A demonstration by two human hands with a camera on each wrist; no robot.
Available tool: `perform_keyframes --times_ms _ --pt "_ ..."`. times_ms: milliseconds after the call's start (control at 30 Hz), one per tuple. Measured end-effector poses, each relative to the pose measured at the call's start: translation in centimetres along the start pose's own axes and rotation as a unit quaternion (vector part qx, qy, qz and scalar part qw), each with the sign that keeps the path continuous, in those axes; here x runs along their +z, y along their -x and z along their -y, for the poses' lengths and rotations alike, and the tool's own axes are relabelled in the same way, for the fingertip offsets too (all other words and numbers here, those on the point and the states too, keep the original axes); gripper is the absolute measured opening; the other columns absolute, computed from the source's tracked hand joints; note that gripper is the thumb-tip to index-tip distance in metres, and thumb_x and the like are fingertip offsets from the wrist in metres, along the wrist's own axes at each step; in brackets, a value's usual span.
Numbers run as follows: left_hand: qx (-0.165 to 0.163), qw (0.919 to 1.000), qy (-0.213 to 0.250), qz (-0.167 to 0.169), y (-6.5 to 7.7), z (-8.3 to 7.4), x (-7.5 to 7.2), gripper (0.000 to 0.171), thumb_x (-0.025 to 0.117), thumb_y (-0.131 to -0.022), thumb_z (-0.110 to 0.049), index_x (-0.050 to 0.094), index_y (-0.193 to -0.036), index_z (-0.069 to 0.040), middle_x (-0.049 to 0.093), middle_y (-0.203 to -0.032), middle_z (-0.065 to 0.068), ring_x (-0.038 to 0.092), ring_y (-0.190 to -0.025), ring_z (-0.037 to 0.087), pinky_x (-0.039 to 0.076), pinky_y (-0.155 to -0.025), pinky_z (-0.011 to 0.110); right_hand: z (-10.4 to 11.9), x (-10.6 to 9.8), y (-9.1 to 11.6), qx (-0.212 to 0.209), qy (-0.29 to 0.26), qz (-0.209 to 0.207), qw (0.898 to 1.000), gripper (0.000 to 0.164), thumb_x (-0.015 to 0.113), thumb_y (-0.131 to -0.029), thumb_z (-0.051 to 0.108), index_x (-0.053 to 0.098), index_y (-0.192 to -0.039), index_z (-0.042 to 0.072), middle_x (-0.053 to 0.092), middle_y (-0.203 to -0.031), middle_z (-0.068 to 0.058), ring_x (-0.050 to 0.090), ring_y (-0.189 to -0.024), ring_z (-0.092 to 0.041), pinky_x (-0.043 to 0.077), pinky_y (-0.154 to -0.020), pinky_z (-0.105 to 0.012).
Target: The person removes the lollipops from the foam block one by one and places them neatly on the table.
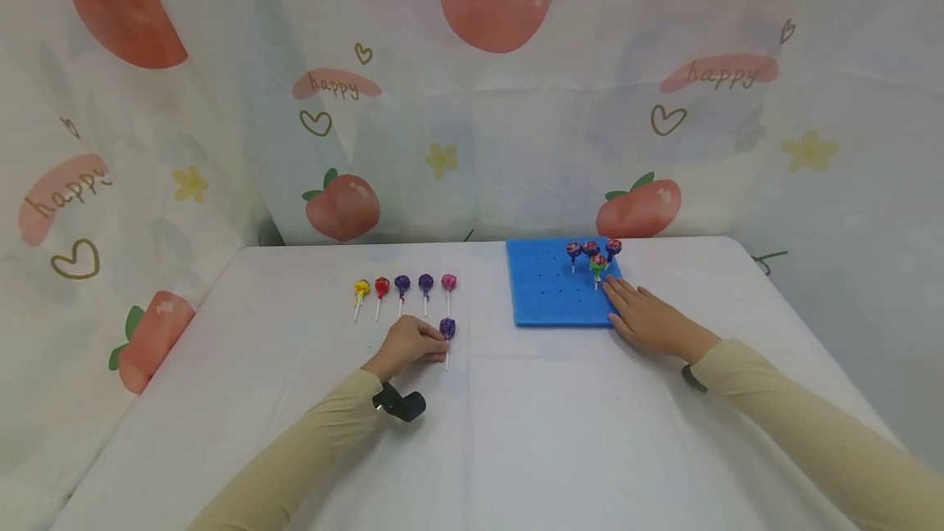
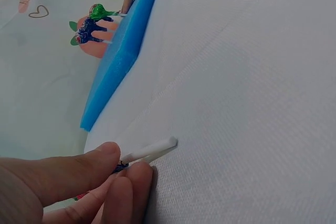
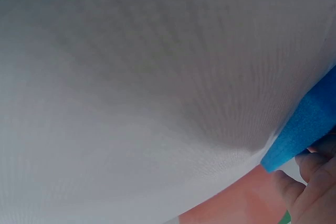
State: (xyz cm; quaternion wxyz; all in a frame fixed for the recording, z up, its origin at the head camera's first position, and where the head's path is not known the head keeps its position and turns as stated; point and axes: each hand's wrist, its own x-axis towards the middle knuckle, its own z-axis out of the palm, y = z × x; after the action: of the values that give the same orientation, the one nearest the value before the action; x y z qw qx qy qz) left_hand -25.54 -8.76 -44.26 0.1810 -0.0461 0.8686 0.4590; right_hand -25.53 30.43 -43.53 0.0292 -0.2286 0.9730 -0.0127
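My left hand (image 1: 411,342) pinches a purple-wrapped lollipop (image 1: 447,329) between thumb and fingers near its wrapped head. In the left wrist view its white stick (image 2: 152,149) points out past the fingertips, close over the tablecloth. My right hand (image 1: 656,318) lies with straight fingers against the right edge of a blue foam board (image 1: 534,301). Three dark lollipops with red-and-white tops (image 1: 574,250) and one green lollipop (image 1: 598,264) stand upright in the board's far right part. In the right wrist view, fingers (image 3: 289,188) touch the board's side.
Left of the board, a row of lollipops lies on the white-covered table (image 1: 516,416): a yellow one (image 1: 362,288), a red one (image 1: 381,287), two purple ones (image 1: 401,283) and a pink one (image 1: 449,282). Small holes dot the board. A printed curtain (image 1: 472,121) hangs behind.
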Motion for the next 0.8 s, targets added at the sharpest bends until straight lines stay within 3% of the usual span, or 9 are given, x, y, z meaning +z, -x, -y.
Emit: perform_keyframes --times_ms 800 --pt "0.023 0.9963 -0.035 0.076 -0.3 -0.1 -2.9 0.023 0.07 -0.085 -0.02 0.072 -0.105 -0.009 0.072 -0.093 0.004 0.067 -0.078 0.012 0.056 -0.081 0.028 0.1 -0.1 0.1 -0.001 -0.008 0.001 1.0 0.059 0.043 -0.097 0.025 0.027 -0.142 -0.01 0.023 -0.15 -0.029 0.022 -0.138 -0.047 0.023 -0.11 -0.062"
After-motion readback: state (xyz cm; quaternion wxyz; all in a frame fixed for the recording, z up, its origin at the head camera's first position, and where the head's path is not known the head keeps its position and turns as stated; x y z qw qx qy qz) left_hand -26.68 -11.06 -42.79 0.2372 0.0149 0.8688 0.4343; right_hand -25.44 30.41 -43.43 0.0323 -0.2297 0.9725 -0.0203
